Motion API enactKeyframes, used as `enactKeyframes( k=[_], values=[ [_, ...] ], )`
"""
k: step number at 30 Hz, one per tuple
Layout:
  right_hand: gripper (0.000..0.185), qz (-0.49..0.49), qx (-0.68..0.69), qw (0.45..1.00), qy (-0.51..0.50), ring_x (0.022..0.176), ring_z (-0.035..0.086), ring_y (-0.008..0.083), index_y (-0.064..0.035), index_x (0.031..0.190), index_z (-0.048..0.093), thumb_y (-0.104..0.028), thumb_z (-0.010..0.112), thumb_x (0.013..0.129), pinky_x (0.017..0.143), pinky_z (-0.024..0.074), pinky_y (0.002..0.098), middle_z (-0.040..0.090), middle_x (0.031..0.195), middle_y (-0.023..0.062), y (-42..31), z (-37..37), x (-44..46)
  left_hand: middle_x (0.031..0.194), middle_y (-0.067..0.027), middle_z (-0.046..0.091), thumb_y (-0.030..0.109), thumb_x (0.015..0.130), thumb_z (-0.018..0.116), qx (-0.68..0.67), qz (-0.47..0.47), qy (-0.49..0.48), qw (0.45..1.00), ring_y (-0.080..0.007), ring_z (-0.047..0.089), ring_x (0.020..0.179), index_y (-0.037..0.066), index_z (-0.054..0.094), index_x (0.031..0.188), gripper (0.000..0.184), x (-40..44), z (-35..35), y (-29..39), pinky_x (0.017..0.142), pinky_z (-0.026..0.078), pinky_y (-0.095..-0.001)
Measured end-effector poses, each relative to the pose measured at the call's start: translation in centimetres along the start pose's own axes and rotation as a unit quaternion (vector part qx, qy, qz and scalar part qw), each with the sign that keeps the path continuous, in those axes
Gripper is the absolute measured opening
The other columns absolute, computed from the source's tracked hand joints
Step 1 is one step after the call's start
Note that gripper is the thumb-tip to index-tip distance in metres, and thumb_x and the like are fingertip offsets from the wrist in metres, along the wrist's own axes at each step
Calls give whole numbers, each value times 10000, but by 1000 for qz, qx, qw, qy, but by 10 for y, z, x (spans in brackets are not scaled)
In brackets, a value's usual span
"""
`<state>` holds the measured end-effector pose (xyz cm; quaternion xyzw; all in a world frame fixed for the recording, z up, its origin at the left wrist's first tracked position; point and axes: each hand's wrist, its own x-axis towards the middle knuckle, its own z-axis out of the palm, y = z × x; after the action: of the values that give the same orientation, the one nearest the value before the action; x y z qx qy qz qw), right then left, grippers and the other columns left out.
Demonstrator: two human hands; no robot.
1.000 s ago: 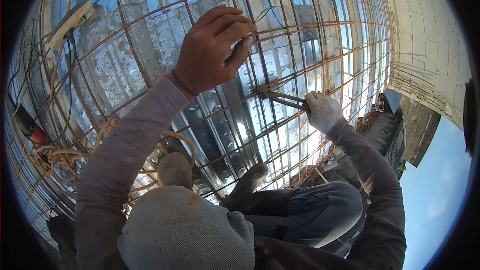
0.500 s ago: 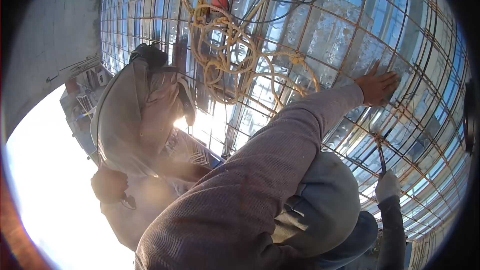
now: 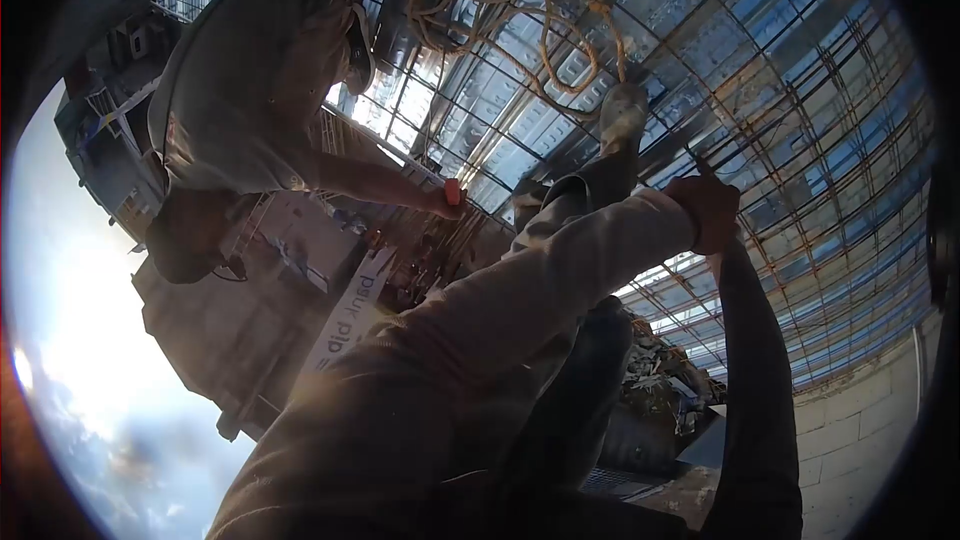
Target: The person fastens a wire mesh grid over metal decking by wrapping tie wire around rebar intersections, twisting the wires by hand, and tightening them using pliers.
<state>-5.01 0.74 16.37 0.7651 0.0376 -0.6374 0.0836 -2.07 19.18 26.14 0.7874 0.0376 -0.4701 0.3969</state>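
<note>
My left hand (image 3: 706, 212) is at the right of centre, at the end of a long brown sleeve. Its fingers are curled, with one finger pointing up towards the steel mesh (image 3: 790, 90); whatever lies inside them is hidden. Reaching up from the bottom right, my dark-sleeved right arm (image 3: 752, 370) meets the left hand. My right hand (image 3: 718, 258) is mostly covered there, so its fingers and anything in them do not show. Ribbed metal decking (image 3: 530, 125) lies under the mesh. A worn boot (image 3: 623, 118) rests on the mesh near my hands.
Tangled rope (image 3: 470, 10) lies on the mesh at the top. To the left, a co-worker (image 3: 240, 90) bends over, with a small orange-red object (image 3: 452, 191) at one hand. Below are a lettered white banner (image 3: 350, 310), rubble (image 3: 660, 365) and a block wall (image 3: 850, 430).
My left hand has left the decking, where it lay flat, and curled beside my right hand. The pliers-like tool in my gloved right hand is now hidden. The view has tilted down.
</note>
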Motion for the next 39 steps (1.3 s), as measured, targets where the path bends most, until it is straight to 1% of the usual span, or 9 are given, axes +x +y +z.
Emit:
enactKeyframes(
  k=[7, 12, 16, 22, 25, 26, 28, 34, 39],
  values=[
    [300, -28, -21, 999, -31, 1090, 696, 340, -45, 1088, 739, -267, 592, 951, 905, 574, 453, 717, 1157, 200, 10, 19, 17, 1025, -209, 728, 164, 984, 590, -528, -14, 300, 795, -351, 730, 941, -44, 641, 1181, 291, -25, -11, 69, 826, 572, -390],
    [312, 20, -18, 1000, -11, 1096, 699, 338, -56, 1110, 737, -283, 591, 955, 913, 570, 456, 715, 1167, 200, 15, 31, 34, 879, -163, 732, 196, 887, 558, -10, -65, 165, 984, -361, 710, 854, 30, 732, 871, 242, 31, 78, -34, 798, 564, -474],
    [261, 3, -28, 999, -45, 1065, 714, 324, -49, 1088, 757, -190, 580, 959, 860, 592, 433, 734, 1131, 177, 15, 19, 21, 868, -74, 756, 194, 928, 593, -725, -296, 281, 555, -153, 680, 778, 22, 733, 916, 222, 60, 94, -45, 694, 507, -354],
    [249, -172, -19, 984, 36, 886, 742, 285, -44, 970, 760, -203, 571, 941, 746, 591, 436, 733, 871, 165, 17, -16, -1, 1069, -55, 725, 211, 959, 608, -122, -194, 63, 971, -174, 687, 962, 100, 669, 1064, 165, 110, 201, -105, 770, 533, -437],
    [281, 34, 742, 602, -293, 627, 599, 189, -61, 972, 645, -331, 572, 995, 528, 490, 354, 632, 742, 72, 58, 10, 22, 1028, -25, 689, 392, 991, 607, -599, -249, 177, 740, -148, 611, 1031, 79, 660, 1110, 339, 130, 254, -121, 817, 520, -385],
    [335, 46, 835, 462, -297, 650, 583, 165, -45, 1025, 629, -375, 573, 1007, 508, 459, 301, 626, 781, 64, 51, -15, -6, 1021, -65, 682, 447, 975, 616, -764, -370, 147, 508, -161, 618, 932, 59, 665, 1097, 410, 115, 184, -54, 773, 511, -344],
    [403, 86, 898, 268, -337, 694, 592, 156, -23, 1041, 620, -420, 561, 1013, 512, 457, 304, 621, 791, 66, 49, 9, 5, 995, -88, 678, 491, 979, 608, -729, -397, 89, 551, -186, 631, 874, 38, 660, 1157, 490, 119, 171, -50, 788, 521, -330],
    [517, 73, 897, 218, -377, 623, 549, 111, 22, 1083, 626, -484, 607, 984, 519, 445, 263, 584, 808, 33, 54, 25, 18, 774, -88, 640, 513, 975, 608, -733, -212, 109, 637, -176, 577, 589, 68, 675, 929, 453, 175, 199, -72, 658, 591, -280],
    [512, 109, 859, 387, -318, 515, 508, 141, -6, 996, 659, -515, 674, 940, 481, 441, 281, 589, 708, 33, 66, 22, 10, 802, -114, 666, 228, 965, 636, -913, -170, -17, 371, -257, 688, 770, 16, 592, 1017, 222, 172, 227, -83, 693, 599, -347]
  ],
)
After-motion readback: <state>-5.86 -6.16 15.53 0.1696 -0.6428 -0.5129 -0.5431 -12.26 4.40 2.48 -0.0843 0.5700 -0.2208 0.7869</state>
